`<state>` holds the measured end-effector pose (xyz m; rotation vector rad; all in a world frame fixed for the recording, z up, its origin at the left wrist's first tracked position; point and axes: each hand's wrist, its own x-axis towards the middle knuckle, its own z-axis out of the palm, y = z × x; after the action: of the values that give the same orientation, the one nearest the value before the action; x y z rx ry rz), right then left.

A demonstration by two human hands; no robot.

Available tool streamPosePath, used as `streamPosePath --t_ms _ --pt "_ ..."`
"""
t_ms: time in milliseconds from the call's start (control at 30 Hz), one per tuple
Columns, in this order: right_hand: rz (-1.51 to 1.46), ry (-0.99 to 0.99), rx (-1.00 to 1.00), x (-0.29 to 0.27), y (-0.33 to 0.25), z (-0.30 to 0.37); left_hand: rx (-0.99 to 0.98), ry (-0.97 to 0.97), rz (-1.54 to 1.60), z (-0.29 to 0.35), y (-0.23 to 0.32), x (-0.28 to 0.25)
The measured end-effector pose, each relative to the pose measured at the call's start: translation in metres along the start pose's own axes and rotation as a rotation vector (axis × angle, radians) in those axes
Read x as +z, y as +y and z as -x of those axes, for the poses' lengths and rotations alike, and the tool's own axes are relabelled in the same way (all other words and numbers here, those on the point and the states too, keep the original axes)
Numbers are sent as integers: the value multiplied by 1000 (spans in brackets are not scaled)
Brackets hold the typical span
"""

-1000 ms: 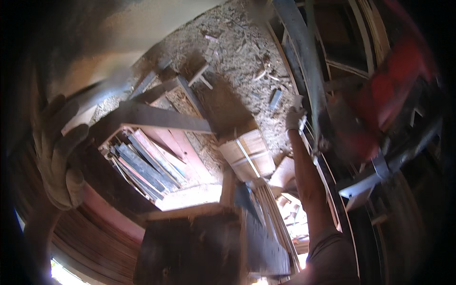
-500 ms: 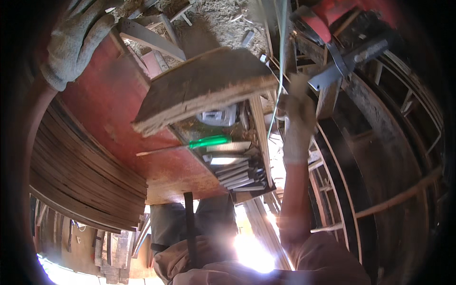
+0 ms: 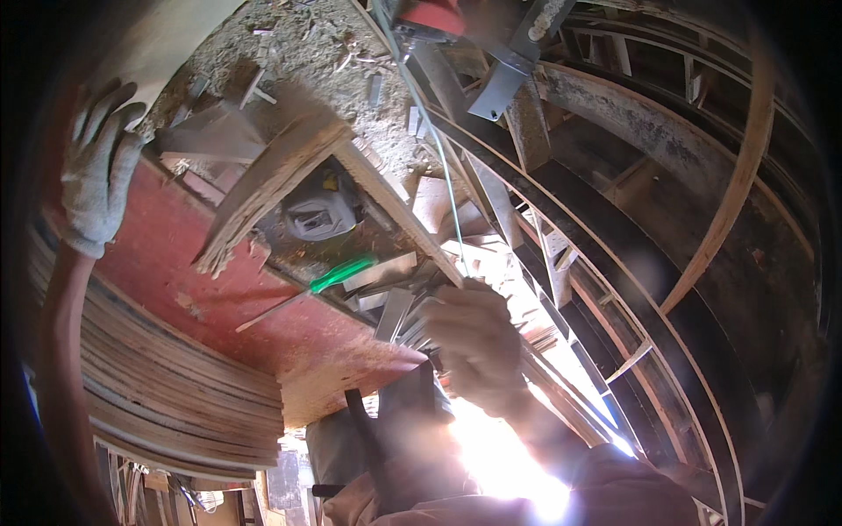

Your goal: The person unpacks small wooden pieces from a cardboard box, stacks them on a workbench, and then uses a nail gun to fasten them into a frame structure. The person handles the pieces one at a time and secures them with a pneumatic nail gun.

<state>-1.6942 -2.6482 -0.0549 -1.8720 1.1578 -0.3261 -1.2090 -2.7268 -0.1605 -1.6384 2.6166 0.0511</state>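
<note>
My left hand [image 3: 101, 167], in a grey knit glove, rests with fingers spread at the far edge of a red board [image 3: 175, 263]. My right hand [image 3: 478, 337], also gloved, is curled into a fist over a bundle of metal strips [image 3: 399, 311] in a wooden tray. A thin green cord [image 3: 434, 158] runs down from a red machine [image 3: 434, 13] and ends in that fist. Left of the strips lie a green-handled screwdriver [image 3: 342, 273] and a round grey tool [image 3: 316, 215]. A worn plank [image 3: 272, 188] lies tilted over them.
A stack of plywood sheets [image 3: 175, 386] sits under the red board. Sawdust and scraps cover the ground [image 3: 298, 53] beyond. Curved wooden frames [image 3: 728, 219] and dark rails fill the right side. A metal bracket [image 3: 495, 88] hangs near the machine.
My right hand has come down along the green cord to the tray of metal strips. My left hand has shifted from the top edge to the board's far left edge as the view swung.
</note>
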Motion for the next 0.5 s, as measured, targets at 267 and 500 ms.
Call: streamPosePath --t_ms 267,500 --pt "-41 72 598 101 260 -90 -37 -331 -100 12 -14 -22" --pt "441 -214 879 253 505 -123 75 -24 143 -24 14 -8"
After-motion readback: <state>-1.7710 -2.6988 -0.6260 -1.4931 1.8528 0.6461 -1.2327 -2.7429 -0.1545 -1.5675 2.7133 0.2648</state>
